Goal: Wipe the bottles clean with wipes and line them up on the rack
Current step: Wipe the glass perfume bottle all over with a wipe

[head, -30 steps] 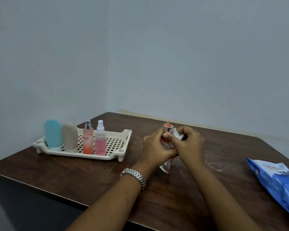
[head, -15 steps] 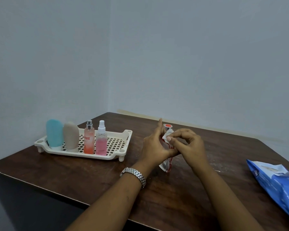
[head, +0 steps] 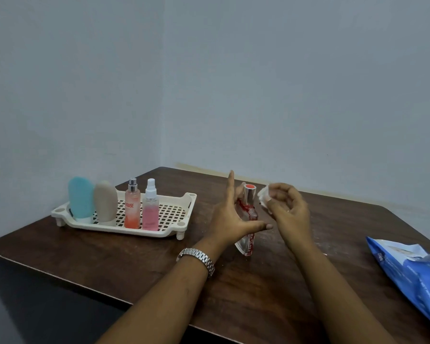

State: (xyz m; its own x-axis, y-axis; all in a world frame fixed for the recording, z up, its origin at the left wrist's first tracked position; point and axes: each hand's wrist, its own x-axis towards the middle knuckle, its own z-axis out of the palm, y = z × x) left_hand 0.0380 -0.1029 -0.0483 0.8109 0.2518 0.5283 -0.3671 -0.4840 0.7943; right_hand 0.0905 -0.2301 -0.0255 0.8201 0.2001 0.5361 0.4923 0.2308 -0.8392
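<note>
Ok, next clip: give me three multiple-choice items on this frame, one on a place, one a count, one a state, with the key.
1. Where on the dark wooden table does the blue plastic wipes packet lie? A) far left corner B) the middle C) right edge
2. How many bottles stand on the cream perforated plastic rack? A) two B) four C) six
3. What is the right hand doing? A) pinching a crumpled white wipe B) lying flat on the table C) gripping the rack
Key: 1 C, beside the right forearm; 2 B, teal bottle, beige bottle, orange spray bottle, pink spray bottle; 3 A, it holds the wipe beside the silver-capped glass bottle in the left hand.
</note>
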